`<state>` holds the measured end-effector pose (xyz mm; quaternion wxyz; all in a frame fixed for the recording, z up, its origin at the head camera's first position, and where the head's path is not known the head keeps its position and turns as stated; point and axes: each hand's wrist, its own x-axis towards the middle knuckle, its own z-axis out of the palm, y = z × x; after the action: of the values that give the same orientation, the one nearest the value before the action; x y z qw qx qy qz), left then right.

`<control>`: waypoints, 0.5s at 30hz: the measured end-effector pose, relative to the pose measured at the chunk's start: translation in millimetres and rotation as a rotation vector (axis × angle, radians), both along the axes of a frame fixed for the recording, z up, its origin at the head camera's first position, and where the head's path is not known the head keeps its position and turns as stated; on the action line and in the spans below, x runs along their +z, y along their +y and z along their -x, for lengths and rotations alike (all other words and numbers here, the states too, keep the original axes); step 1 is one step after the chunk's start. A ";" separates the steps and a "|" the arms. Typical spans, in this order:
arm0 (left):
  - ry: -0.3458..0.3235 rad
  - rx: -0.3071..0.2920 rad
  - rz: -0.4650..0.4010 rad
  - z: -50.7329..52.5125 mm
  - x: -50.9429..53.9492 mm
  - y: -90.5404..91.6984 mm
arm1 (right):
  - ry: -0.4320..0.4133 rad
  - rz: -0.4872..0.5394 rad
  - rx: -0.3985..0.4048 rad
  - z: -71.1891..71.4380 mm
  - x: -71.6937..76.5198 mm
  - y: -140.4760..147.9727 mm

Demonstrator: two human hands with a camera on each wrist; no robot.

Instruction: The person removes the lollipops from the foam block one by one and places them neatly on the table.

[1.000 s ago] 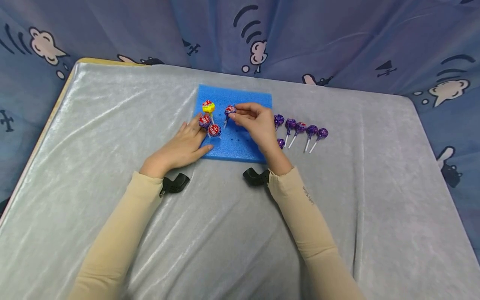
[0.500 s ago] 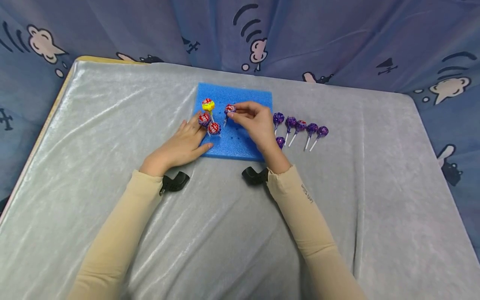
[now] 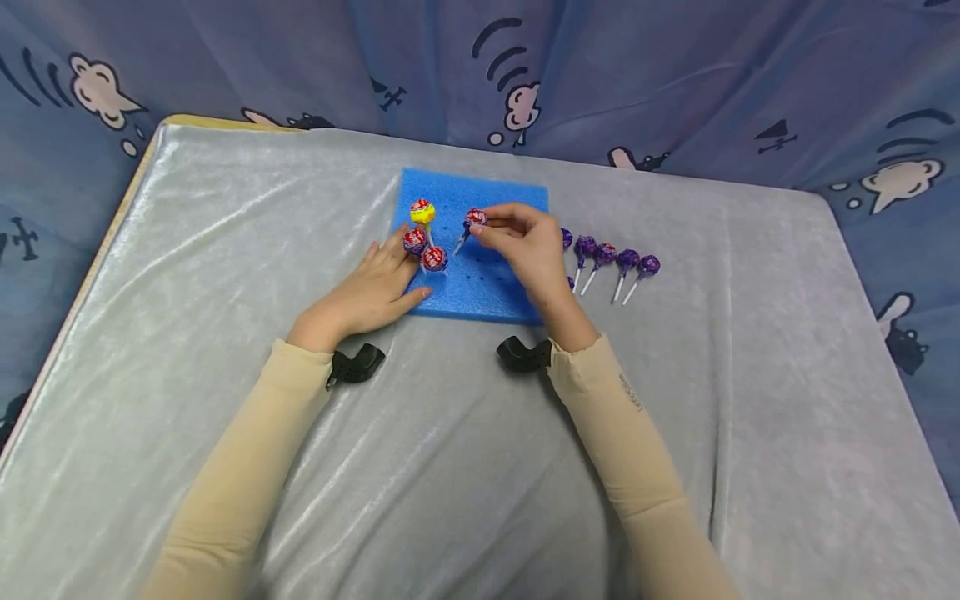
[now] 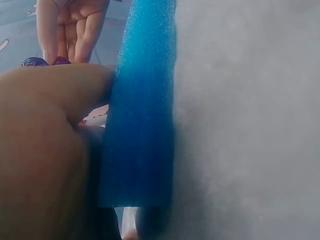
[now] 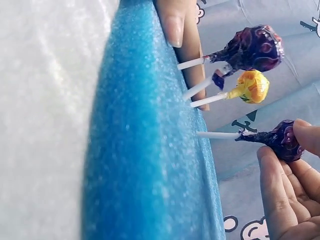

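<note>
My right hand (image 3: pixel 528 246) pinches a purple-and-red lollipop (image 3: pixel 476 217) by its wrapped head, between thumb and fingers. Its white stick slants down to the blue foam block (image 3: pixel 495 296); in the right wrist view the lower end of this lollipop (image 5: pixel 287 141) meets the foam face. On the block's left edge rests my left hand (image 3: pixel 367 292), fingers extended and thumb at the front edge. Beside those fingers a yellow lollipop (image 3: pixel 422 212) and two red-and-purple lollipops, one nearer the front (image 3: pixel 434 259), stand in the foam.
Several purple-wrapped lollipops (image 3: pixel 627 260) lie on the grey cloth (image 3: pixel 450 467) to the right of the block, some partly hidden by my right hand. Small holes dot the foam top. A patterned blue curtain (image 3: pixel 637 75) hangs behind the table.
My right hand has shifted slightly to the right with the lollipop, whose stick now tilts more. The left hand stays on the foam block. The whole head view has shifted a little.
</note>
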<state>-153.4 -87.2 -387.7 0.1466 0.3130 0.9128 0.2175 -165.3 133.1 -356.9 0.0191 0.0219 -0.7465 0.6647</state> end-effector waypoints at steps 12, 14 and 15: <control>0.000 -0.003 0.000 0.0 -0.8 -0.1 | 0.000 0.104 -0.045 -12.8 3.3 21.2; 0.000 -0.004 -0.002 -0.1 -0.2 0.0 | 0.008 0.101 -0.046 -14.7 3.8 26.2; -0.001 -0.005 -0.003 -0.1 0.1 0.1 | 0.011 0.100 -0.045 -15.8 4.3 28.8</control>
<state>-153.3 -87.1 -387.6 0.1469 0.3153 0.9117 0.2187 -149.4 161.9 -352.5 0.0392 0.0081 -0.7127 0.7004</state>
